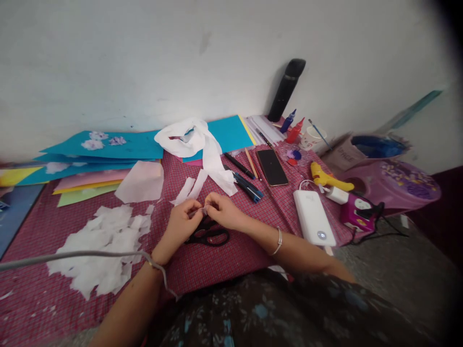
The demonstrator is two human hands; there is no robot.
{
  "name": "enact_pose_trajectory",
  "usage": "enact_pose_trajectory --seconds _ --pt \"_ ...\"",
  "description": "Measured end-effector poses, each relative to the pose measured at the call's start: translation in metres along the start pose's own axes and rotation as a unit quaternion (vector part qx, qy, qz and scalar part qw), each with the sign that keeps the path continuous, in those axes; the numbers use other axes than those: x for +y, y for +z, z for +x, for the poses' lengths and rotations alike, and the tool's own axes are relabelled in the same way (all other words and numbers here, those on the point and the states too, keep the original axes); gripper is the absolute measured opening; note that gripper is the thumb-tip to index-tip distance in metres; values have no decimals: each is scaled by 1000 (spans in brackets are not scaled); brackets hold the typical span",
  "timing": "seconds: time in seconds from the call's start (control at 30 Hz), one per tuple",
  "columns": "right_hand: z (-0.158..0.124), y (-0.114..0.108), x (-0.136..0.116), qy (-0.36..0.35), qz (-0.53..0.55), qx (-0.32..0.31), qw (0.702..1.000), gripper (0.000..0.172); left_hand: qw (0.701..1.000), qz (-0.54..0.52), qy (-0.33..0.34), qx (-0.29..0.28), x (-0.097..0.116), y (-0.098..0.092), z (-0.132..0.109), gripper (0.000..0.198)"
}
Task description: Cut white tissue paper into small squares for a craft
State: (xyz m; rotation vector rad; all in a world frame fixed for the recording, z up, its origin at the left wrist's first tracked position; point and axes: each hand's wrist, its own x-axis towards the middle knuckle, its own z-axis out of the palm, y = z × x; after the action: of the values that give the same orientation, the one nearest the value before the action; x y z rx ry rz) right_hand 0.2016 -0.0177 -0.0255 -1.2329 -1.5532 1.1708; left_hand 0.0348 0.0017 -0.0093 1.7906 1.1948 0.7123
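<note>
My left hand (183, 222) and my right hand (224, 211) meet at the front middle of the table, thumbs and fingertips pinched together. Between them is a small piece of white tissue paper (204, 210), mostly covered by the fingers. Black-handled scissors (213, 236) lie on the cloth just under my hands, their blades hidden. Beyond my fingertips rest white tissue strips (191, 187) and a loose, looped length of tissue paper (213, 161). To the left of my left hand spreads a heap of torn white tissue pieces (108, 236).
Blue card sheets (133, 145) with paper flowers lie at the back left. Toward the right are a phone (272, 167), a white power bank (314, 217), a yellow glue gun (327, 177) and paint bottles (295, 131). A grey cable (90, 253) crosses over my left wrist.
</note>
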Motion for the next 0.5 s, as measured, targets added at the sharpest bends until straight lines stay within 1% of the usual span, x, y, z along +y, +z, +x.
enact_pose_trajectory --seconds 0.13,0.23,0.33,0.4,0.5 --pt "0 -2 -2 -8 -20 13 1000 7 1000 17 5 7 0 -1 0 16" --pt "0 -3 -1 -7 10 25 1000 8 1000 20 7 10 1 -3 1 20" --pt "0 -3 2 -21 61 7 998 22 1000 4 1 17 2 -4 2 22" --pt "-1 -2 4 -19 62 -9 998 29 1000 -6 -3 17 2 -4 2 22" --pt "0 -1 4 -6 34 7 999 21 1000 -18 -3 6 4 -3 2 23"
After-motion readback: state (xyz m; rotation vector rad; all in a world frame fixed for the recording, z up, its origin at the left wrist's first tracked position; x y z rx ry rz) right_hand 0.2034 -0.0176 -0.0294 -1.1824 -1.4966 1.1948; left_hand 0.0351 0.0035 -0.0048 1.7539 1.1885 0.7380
